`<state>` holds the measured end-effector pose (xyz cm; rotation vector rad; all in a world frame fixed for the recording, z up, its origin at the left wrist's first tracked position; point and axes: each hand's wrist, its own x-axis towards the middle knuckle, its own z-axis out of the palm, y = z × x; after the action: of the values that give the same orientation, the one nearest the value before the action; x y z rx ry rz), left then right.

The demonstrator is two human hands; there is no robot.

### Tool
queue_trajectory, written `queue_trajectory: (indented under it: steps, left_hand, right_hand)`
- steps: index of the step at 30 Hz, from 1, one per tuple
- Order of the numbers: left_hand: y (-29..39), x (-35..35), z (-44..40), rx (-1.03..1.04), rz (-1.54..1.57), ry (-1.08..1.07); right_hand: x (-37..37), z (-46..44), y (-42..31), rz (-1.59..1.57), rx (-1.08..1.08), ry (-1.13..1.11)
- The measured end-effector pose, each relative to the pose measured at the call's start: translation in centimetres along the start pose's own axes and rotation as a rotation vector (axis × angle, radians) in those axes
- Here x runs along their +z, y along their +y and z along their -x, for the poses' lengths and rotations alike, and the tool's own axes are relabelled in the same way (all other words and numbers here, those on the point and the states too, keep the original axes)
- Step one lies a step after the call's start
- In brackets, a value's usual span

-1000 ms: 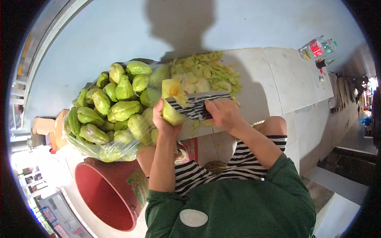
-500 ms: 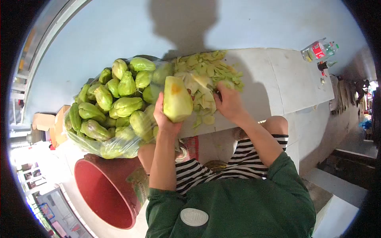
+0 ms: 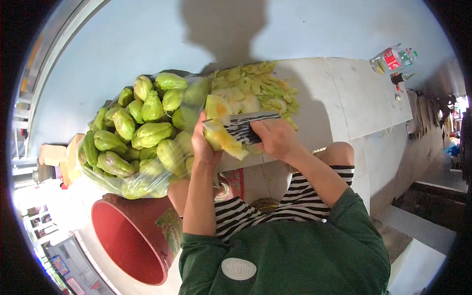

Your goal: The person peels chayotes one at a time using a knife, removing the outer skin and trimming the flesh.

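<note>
Taking the pale green fruit as the hub of the dial, with twelve toward the bluish wall, we hold it over the near edge of a pale tiled ledge. Our left hand, at seven o'clock, is clamped on it; our right hand, at three, is wrapped round a knife, whose broad blade lies against the fruit, with a yellowish strip slanting over it. A shadow falls on the wall at twelve.

On the ledge we see heaped peelings at two o'clock and, far out the same way, a bottle with a red label. At nine a clear plastic bag bulges with whole green fruits, and farther out stands a cardboard box. Down at seven is a red bucket, its mouth facing us. The cluttered far end of the room lies at three, too small to make out.
</note>
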<state>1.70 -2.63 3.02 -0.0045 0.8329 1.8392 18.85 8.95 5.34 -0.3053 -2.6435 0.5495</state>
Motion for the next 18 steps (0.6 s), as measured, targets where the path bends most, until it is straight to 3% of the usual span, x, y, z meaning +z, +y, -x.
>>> queue_trajectory:
  steps: [3, 6, 8, 13, 15, 18]
  left_hand:
    - [0.0, -0.5, -0.4, 0.026, -0.03, -0.018]
    - [-0.8, -0.1, 0.8, -0.056, 0.04, 0.055]
    - [0.3, 1.7, 0.8, -0.067, -0.03, 0.177]
    - [-0.1, 0.1, 0.7, -0.078, -0.083, 0.111]
    - [0.4, 0.2, 0.2, -0.092, -0.092, 0.114]
    - [0.2, -0.1, 0.6, -0.041, 0.015, 0.06]
  right_hand:
    - [0.2, 0.1, -0.3, 0.079, 0.008, -0.018]
    - [1.1, -0.6, 1.5, 0.086, 0.159, -0.064]
    - [1.6, -0.5, 1.9, 0.097, 0.138, -0.035]
    - [1.8, 0.1, 2.0, 0.061, 0.17, -0.028]
    - [1.5, -2.2, 3.0, 0.121, 0.623, -0.259]
    - [1.5, -1.2, 3.9, 0.07, 0.577, -0.081]
